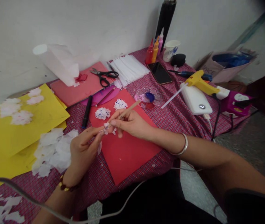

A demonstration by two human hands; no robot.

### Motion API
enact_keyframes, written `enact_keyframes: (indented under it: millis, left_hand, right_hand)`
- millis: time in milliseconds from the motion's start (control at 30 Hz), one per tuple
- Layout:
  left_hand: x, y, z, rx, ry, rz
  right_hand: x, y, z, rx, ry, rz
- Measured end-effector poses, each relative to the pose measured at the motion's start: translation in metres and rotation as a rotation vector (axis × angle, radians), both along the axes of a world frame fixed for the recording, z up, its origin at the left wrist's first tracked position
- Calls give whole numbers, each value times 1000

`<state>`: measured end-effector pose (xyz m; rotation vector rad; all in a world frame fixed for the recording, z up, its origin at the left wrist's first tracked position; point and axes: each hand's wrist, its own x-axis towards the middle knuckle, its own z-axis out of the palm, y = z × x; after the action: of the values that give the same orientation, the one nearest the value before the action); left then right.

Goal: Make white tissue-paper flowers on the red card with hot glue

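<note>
My left hand (85, 146) pinches a small white paper flower cutout (106, 127) over a red paper sheet (127, 152). My right hand (130, 123) grips a thin wooden-handled brush (129, 110) whose tip touches the cutout. Two white paper flowers speckled with blue paint, one on the left (102, 113) and one on the right (120, 104), lie on the red sheet just beyond my hands. A clear paint palette (149, 97) with blue, pink and red paint sits to the right of them.
Yellow sheets (18, 133) hold plain white cutouts (53, 149) at left. Scissors (104, 76), white paper strips (129, 68), a black pen (87, 112), a phone (159, 73), paint bottles (155, 49), a cup (171, 49), a yellow glue gun (201, 82) and a white power bank (196, 99) lie around.
</note>
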<state>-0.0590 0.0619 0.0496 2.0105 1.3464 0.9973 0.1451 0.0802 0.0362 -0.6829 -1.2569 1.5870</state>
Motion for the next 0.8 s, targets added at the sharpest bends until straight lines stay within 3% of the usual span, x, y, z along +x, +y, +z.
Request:
enact_keyframes:
  millis: [200, 333, 467, 633, 733, 800]
  left_hand:
    - [5, -1, -7, 173, 85, -54]
    - [10, -5, -9, 160, 84, -16]
    - [15, -6, -4, -141, -210, 91]
    - [17, 5, 4, -629, -702, 20]
    - [16, 10, 4, -718, -812, 20]
    - [16, 8, 3, -667, -795, 25]
  right_hand:
    - [-2, -1, -4, -31, 59, -43]
    - [-3, -5, -2, -105, 12, -22]
    - [-1, -6, 1, -93, 23, 8]
    - [3, 0, 3, -14, 24, 95]
    - [4, 4, 1, 33, -11, 47]
    - [4, 5, -1, 42, -34, 13]
